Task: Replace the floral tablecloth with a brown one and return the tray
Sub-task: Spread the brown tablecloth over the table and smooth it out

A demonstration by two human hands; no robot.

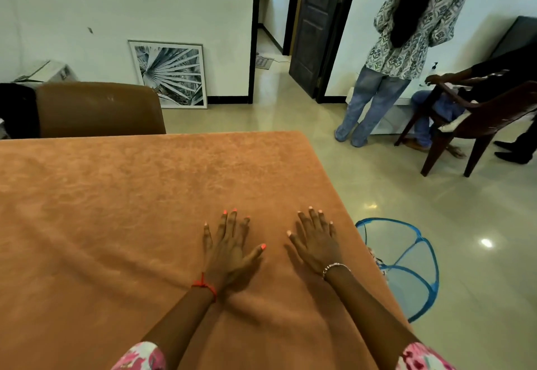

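Pressing flat on the cloth, both hands, toward 6 o'clock of the view.

Item 1, left hand (229, 249): palm down, fingers straight and spread, gripping nothing; red thread at the wrist.

Item 2, right hand (315, 243): just beside the left at its 3 o'clock, also palm down with fingers straight, gripping nothing; bead bracelet at the wrist.

Item 3, brown tablecloth (145, 210): spread over the whole surface, none of which shows beneath. Long shallow creases run from 9 o'clock toward the wrists; the far part lies smoother. Handling, by judgement: soft, plush, fairly light, limp and quick to ripple; likely drags rather than slides. Best smoothed with flat palms swept outward, or pinched at the hanging edge or a corner at 3 o'clock and drawn taut.

Item 4, floral tablecloth: not identifiable. A scrap of patterned fabric shows at the rim of the basket, but I cannot tell what it is.

Item 5, tray: not in view; its return looks not yet done.

Item 6, mesh basket (406, 268): blue-rimmed, on the floor at 4 o'clock, just beside the surface's edge.

Item 7, brown chair (98, 108): at 10 o'clock, behind the far edge.
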